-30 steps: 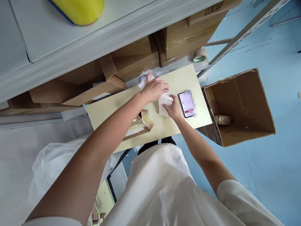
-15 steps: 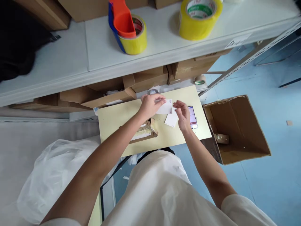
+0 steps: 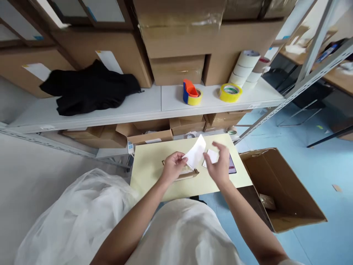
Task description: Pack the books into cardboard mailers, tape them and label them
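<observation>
One sheet of white paper [image 3: 196, 151] is grasped at its lower left edge between the thumb and fingers of the left hand [image 3: 174, 166] and raised above the pale yellow surface [image 3: 146, 170]; its free end curves upward, away from the person. The right hand [image 3: 220, 163] is released, its thumb and fingers parted, near the sheet but apart from it. Beneath the sheet and the left hand, a small cardboard box [image 3: 187, 176] lies on the surface, partly hidden by both. A white slip [image 3: 212, 156] lies flat to the right of the raised sheet, partly covered by the right hand. Beyond that hand, the edge of a phone [image 3: 232, 165] with a lit screen is visible. To the right of the surface, a large open carton [image 3: 292, 195] contains a small parcel [image 3: 267, 201]; to the left is a white plastic bag [image 3: 79, 221]. Behind the surface, a grey shelf [image 3: 149, 110] supports, from left to right, a black cloth [image 3: 91, 88], a yellow tape roll [image 3: 195, 101] with a red and blue dispenser [image 3: 189, 88], a second yellow roll [image 3: 230, 96] and stacked white rolls [image 3: 242, 70]. Cardboard cartons [image 3: 176, 70] line its rear.
</observation>
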A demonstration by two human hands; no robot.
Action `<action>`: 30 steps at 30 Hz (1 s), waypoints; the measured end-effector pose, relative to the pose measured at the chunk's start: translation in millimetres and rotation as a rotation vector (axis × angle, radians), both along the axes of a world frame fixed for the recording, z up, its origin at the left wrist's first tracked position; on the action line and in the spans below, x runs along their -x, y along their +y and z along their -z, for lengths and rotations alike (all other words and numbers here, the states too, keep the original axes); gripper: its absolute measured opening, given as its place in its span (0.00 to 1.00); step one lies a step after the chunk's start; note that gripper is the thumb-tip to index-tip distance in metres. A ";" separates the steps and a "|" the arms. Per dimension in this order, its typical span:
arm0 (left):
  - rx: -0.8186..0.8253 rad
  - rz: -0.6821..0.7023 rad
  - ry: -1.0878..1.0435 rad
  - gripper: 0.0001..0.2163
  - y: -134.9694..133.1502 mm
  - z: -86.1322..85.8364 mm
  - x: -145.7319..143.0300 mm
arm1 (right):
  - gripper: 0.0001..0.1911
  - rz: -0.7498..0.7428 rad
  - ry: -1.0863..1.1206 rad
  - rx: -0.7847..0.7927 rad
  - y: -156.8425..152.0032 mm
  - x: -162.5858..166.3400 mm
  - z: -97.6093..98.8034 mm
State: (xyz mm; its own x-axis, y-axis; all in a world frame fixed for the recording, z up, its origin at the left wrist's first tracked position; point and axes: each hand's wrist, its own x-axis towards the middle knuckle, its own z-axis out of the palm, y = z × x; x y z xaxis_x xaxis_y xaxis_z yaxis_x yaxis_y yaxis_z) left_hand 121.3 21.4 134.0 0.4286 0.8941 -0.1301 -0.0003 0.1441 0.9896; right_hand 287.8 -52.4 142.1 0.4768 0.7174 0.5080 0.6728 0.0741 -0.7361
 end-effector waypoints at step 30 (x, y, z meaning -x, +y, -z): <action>0.346 0.138 -0.390 0.14 -56.2 -16.5 75.5 | 0.12 -0.271 -0.188 0.001 -54.0 110.9 -17.8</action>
State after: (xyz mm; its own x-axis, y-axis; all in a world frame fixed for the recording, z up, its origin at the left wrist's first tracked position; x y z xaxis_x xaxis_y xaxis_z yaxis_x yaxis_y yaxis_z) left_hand 45.8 -34.8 150.6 0.6142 0.7593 -0.2149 -0.3167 0.4866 0.8142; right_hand 177.0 -106.4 159.9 0.1663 0.8057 0.5685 0.7526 0.2688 -0.6011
